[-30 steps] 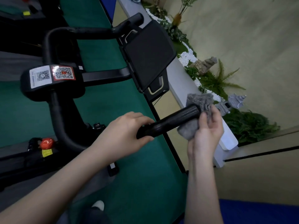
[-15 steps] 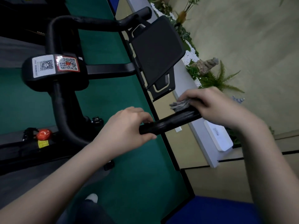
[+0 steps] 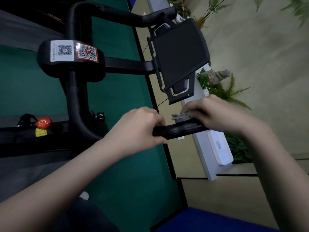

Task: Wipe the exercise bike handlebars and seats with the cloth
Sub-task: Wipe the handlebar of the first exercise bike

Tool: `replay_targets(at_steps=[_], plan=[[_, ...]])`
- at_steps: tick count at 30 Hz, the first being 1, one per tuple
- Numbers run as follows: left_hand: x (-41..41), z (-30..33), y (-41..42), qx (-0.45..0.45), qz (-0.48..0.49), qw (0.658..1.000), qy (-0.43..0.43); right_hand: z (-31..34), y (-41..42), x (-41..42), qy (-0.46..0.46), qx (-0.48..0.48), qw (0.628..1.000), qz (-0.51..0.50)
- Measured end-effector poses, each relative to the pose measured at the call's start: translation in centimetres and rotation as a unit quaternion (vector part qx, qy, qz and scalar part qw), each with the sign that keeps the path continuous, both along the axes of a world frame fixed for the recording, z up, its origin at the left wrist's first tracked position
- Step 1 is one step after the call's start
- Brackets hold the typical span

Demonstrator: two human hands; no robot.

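1. The green floor mat [image 3: 117,164] lies under the bike and runs off the frame's left and bottom edges; a shoe tip and dark trouser leg cover part of it low down.
2. The exercise bike [image 3: 75,101] is only partly in view: its black stem and looped handlebars show, the frame below the stem is dark and hard to make out, and no seat is in the picture.
3. The screen [image 3: 178,52] stands beyond the stem on a short arm, dark and blank, with its holder bracket hanging under it.
4. The planter ledge [image 3: 202,153] runs past the screen, with ferns and a small rock on it; a white box sits on its side face, its label too blurred to read.
5. The handlebar grip [image 3: 177,129] juts from the stem toward the ledge; both its ends are covered by hands, so only the middle stretch shows.
6. The right hand [image 3: 215,114] is blurred; its fingers curl over the top of the grip's far end, pressing the cloth against it.
7. The left hand [image 3: 138,126] is wrapped around the grip's near end, just beside the cloth but not touching it.
8. The two code stickers [image 3: 73,51] sit on the stem's top pad, one white, one red-edged.
9. The cloth [image 3: 181,117] is grey and bunched, mostly hidden under the right hand's fingers, with only a frayed edge poking out on top of the grip.
10. The red knob [image 3: 43,123] sits on the bike's frame left of the stem, above a yellow label whose print is unreadable.
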State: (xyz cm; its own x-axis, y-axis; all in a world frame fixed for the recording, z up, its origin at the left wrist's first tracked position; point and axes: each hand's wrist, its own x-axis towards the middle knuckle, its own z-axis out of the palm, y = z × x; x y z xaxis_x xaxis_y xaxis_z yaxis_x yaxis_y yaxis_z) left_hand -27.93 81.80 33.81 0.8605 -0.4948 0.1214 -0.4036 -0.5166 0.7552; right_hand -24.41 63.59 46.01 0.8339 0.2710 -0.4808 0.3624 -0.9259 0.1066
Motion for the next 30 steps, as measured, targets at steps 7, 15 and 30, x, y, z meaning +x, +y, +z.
replay_targets(at_steps=[7,15,30], plan=[[0.2,0.1,0.0,-0.003,0.014,1.0,0.017,-1.3,1.5,-0.8,0.001,0.107,0.994,0.022],[0.0,0.0,0.0,-0.017,0.011,0.999,0.028,-0.5,0.0,-0.4,-0.007,0.051,0.999,0.004],[-0.4,0.1,0.1,-0.001,-0.015,1.0,-0.023,-4.5,-1.2,-8.0,-0.472,0.293,0.773,-0.306]])
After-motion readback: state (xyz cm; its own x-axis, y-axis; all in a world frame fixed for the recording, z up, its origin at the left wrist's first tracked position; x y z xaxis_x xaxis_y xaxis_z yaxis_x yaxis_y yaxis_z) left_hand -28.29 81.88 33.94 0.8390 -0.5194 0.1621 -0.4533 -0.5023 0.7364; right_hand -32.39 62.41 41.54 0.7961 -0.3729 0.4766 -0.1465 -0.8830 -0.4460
